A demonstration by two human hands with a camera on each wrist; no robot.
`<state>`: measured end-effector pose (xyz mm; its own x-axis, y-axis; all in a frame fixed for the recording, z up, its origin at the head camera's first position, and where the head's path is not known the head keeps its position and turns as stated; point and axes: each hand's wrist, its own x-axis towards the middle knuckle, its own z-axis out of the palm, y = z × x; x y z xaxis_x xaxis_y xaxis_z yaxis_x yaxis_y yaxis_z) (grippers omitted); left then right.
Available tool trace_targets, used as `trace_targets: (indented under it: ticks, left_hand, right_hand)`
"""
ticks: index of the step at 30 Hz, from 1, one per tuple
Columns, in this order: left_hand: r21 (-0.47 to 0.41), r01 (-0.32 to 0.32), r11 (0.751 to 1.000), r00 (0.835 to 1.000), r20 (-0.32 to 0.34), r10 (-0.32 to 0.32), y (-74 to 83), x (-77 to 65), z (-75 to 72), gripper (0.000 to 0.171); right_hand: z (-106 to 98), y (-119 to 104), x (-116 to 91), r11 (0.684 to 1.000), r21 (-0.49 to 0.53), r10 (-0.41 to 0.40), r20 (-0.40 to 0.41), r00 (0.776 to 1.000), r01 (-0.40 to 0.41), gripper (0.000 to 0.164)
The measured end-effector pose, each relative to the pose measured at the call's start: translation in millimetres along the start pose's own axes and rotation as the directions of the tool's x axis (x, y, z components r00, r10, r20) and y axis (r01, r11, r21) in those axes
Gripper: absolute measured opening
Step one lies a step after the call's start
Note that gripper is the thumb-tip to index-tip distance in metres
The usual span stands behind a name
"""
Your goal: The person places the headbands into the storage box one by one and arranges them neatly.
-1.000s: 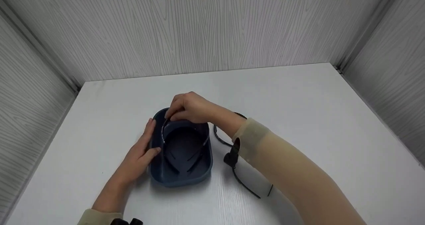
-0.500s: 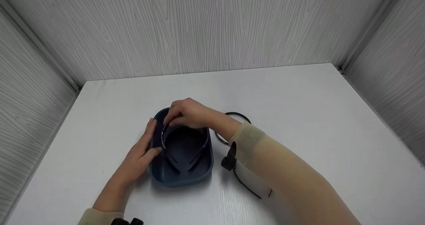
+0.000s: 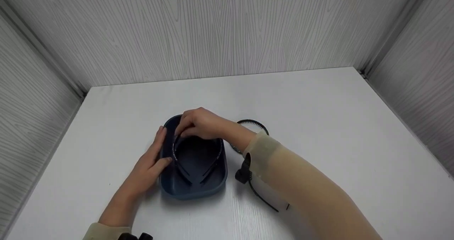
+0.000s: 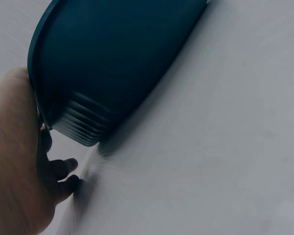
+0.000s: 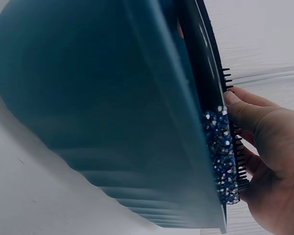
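The right hand (image 3: 200,123) reached over the far end of the dark blue oval tub (image 3: 193,192), its fingers (image 5: 245,110) curled and pinching the arch of a rhinestone-studded toothed headband (image 5: 220,156). In the right wrist view the sparkling blue band lay against the tub's rim directly under those fingertips, its comb teeth pointing towards the palm. From the head view the headband's two legs (image 3: 184,171) ran from the fingers down into the tub, towards the person, and appeared to rest on or near its floor.

The left hand (image 3: 150,165) lay flat against the tub's left wall, fingers straight and close together along the side, thumb on the rim, steadying it on the white table (image 3: 319,126).

Just right of the right wrist, outside the tub, a plain black toothed headband (image 3: 253,123) lay on the table, partly hidden under the forearm in its beige sleeve (image 3: 301,183).

Judging from this, one headband was nearly seated in the tub but not yet released; the black one remained outside. Whether the tub already held another band could not be told.
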<state>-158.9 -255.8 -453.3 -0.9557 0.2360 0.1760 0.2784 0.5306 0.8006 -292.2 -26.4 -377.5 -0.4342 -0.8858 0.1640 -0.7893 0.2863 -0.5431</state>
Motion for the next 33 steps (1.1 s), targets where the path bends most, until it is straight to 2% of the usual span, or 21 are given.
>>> trace_targets:
  ticks: [9, 17, 33]
  left_hand:
    - [-0.004, -0.015, 1.000, 1.000, -0.008, 0.015, 1.3, 0.0, 0.3, 0.079]
    - [-0.007, -0.016, 1.000, 1.000, -0.006, 0.016, 0.6, -0.3, 0.1, 0.080]
    - [0.000, -0.020, 1.000, 1.000, -0.005, 0.020, 0.2, -0.8, 0.0, 0.079]
  right_hand:
    - [3, 1, 0, 0.999, -0.014, 0.031, 0.009, 0.999, -0.031, 0.020]
    - [6, 1, 1, 1.000, -0.021, 0.010, 0.019, 1.000, -0.010, 0.020]
    - [13, 3, 0, 0.998, -0.048, 0.050, 0.049, 0.998, -0.047, 0.021]
